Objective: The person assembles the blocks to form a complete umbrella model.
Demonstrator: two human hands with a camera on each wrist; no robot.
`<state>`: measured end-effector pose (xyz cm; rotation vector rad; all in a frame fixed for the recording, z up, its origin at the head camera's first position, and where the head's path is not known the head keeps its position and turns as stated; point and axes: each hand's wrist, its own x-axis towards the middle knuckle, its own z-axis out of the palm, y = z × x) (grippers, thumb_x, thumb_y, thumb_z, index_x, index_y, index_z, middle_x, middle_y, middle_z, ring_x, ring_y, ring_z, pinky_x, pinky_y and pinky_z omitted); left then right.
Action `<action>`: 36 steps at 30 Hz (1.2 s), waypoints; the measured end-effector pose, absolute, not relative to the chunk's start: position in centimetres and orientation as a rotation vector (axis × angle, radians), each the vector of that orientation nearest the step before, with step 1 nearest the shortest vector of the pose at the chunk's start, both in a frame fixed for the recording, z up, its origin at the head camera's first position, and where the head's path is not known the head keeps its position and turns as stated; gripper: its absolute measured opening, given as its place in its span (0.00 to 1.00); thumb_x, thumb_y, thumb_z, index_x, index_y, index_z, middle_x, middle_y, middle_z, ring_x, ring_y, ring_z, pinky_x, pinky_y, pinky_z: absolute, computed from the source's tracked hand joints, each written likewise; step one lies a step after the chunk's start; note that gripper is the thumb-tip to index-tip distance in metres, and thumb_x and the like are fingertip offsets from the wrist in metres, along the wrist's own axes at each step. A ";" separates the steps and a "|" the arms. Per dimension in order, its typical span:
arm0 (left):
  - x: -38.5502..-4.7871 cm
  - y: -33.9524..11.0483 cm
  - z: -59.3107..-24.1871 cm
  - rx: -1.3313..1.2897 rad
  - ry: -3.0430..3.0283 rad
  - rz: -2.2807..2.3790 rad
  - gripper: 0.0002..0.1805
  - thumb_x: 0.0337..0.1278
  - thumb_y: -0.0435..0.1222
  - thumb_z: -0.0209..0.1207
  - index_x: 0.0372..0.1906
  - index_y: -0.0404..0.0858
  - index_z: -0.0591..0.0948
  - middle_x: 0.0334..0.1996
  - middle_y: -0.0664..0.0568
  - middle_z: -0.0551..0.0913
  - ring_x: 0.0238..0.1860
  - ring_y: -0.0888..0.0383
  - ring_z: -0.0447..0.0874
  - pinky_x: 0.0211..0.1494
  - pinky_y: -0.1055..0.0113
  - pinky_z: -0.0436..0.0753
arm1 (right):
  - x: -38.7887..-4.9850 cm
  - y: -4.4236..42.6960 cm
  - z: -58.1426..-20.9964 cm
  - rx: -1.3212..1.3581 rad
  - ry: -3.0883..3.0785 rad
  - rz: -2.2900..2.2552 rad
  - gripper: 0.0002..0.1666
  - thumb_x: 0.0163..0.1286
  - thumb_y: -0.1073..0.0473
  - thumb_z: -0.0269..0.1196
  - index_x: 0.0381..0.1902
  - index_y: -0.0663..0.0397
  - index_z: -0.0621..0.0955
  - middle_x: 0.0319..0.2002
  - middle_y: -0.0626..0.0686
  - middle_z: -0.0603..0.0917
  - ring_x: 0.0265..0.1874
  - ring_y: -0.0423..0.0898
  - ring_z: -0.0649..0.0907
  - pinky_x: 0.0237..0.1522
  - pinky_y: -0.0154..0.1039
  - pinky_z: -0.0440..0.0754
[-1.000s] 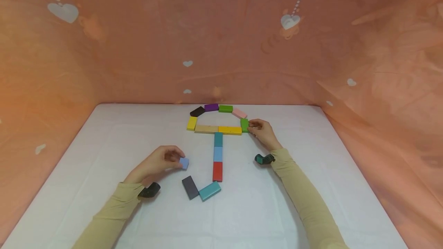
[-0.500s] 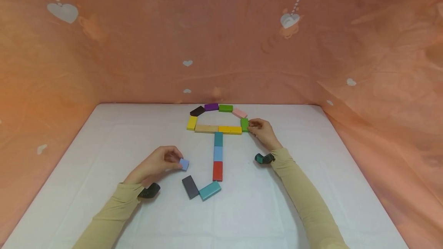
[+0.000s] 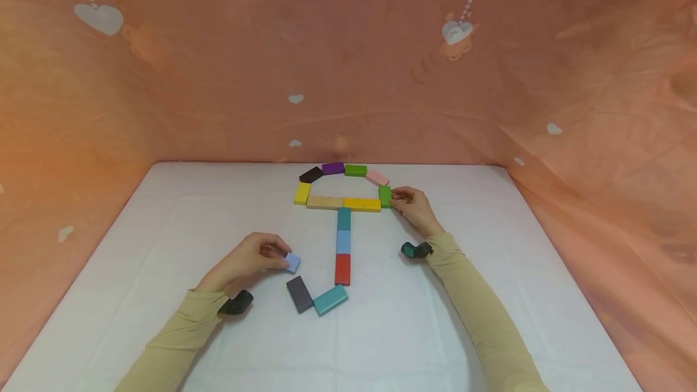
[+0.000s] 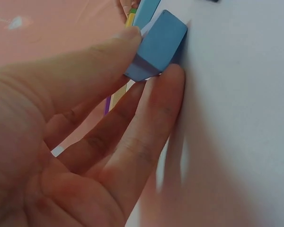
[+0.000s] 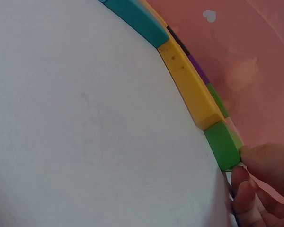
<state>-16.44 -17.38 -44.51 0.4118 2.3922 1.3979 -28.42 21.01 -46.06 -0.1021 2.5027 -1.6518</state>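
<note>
My left hand (image 3: pixel 247 261) pinches a light blue block (image 3: pixel 293 262) between thumb and fingertips, at the left of the centre column. In the left wrist view the block (image 4: pixel 163 40) is tilted, close to the white surface. My right hand (image 3: pixel 416 210) has its curled fingers and thumb on the outer side of a green block (image 3: pixel 385 196) at the right end of the arch. In the right wrist view that green block (image 5: pixel 222 147) lies flat against the end of a yellow block (image 5: pixel 189 85). Near my left hand lie a dark grey block (image 3: pixel 299 294) and a teal block (image 3: pixel 330 300), touching at their corners.
Yellow (image 3: pixel 302 193), black (image 3: pixel 311 175), purple (image 3: pixel 333 168), green (image 3: pixel 356 170) and pink (image 3: pixel 377 178) blocks form the arch over a wooden block (image 3: pixel 325 202) and the yellow one. Below runs a column ending in a red block (image 3: pixel 342 269). Peach cloth (image 3: pixel 348 89) surrounds the white tabletop (image 3: pixel 490 295).
My left hand has shifted slightly right and nearer with the light blue block, which has turned a little and sits closer to the dark grey block. The right hand has stayed put.
</note>
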 end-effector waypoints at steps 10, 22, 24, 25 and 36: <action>-16.3 -17.3 -44.7 0.463 2.410 1.395 0.13 0.47 0.34 0.71 0.39 0.35 0.84 0.36 0.49 0.83 0.35 0.55 0.80 0.41 0.67 0.79 | -28.3 21.1 -46.1 -0.094 2.502 -1.651 0.21 0.68 0.63 0.61 0.57 0.64 0.76 0.48 0.60 0.79 0.35 0.46 0.76 0.32 0.30 0.77; -16.3 -17.0 -44.8 0.482 2.416 1.411 0.15 0.47 0.30 0.70 0.43 0.34 0.82 0.37 0.48 0.82 0.35 0.54 0.79 0.39 0.67 0.78 | -28.5 21.2 -46.2 -0.115 2.504 -1.655 0.21 0.68 0.63 0.61 0.57 0.65 0.75 0.48 0.61 0.79 0.36 0.47 0.76 0.33 0.30 0.77; -16.3 -17.0 -44.9 0.482 2.416 1.407 0.16 0.47 0.30 0.70 0.43 0.34 0.82 0.37 0.48 0.83 0.35 0.54 0.79 0.39 0.67 0.79 | -28.5 21.1 -46.2 -0.116 2.499 -1.659 0.21 0.68 0.63 0.61 0.57 0.65 0.75 0.48 0.61 0.79 0.35 0.48 0.76 0.33 0.30 0.77; -16.3 -17.0 -44.9 0.481 2.416 1.405 0.16 0.47 0.30 0.70 0.43 0.34 0.82 0.37 0.48 0.82 0.35 0.54 0.79 0.39 0.67 0.79 | -28.4 21.1 -46.1 -0.114 2.497 -1.661 0.21 0.68 0.63 0.61 0.57 0.65 0.76 0.48 0.61 0.79 0.35 0.48 0.76 0.33 0.30 0.77; -15.6 -16.0 -43.3 0.509 2.415 1.394 0.15 0.49 0.24 0.67 0.44 0.28 0.80 0.38 0.40 0.83 0.36 0.50 0.79 0.39 0.67 0.79 | -28.5 21.0 -46.2 -0.096 2.494 -1.666 0.21 0.67 0.63 0.62 0.57 0.64 0.76 0.47 0.60 0.79 0.34 0.47 0.76 0.32 0.30 0.77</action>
